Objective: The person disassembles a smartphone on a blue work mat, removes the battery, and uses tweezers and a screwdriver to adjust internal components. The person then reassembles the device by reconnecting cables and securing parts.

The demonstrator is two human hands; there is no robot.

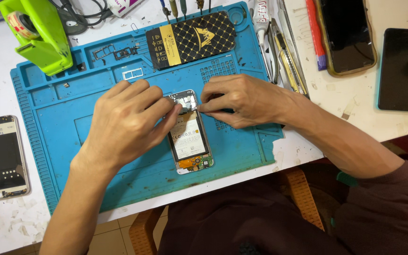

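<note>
The opened phone point(190, 134) is lying on the blue mat point(57, 118) on the table point(397, 125). The left hand point(126, 120) is pressing its upper edge, and the right hand point(242, 99) is pinching something small there. Small, gentle movements are looking wise here.

Work mat point(119, 174): blue. Tape dispenser point(41, 35): lime green. Flat box point(192, 40): black, gold lattice pattern, yellow band. Opened phone point(190, 137): white battery, orange flex. Surface point(5, 222): white, scuffed.
</note>
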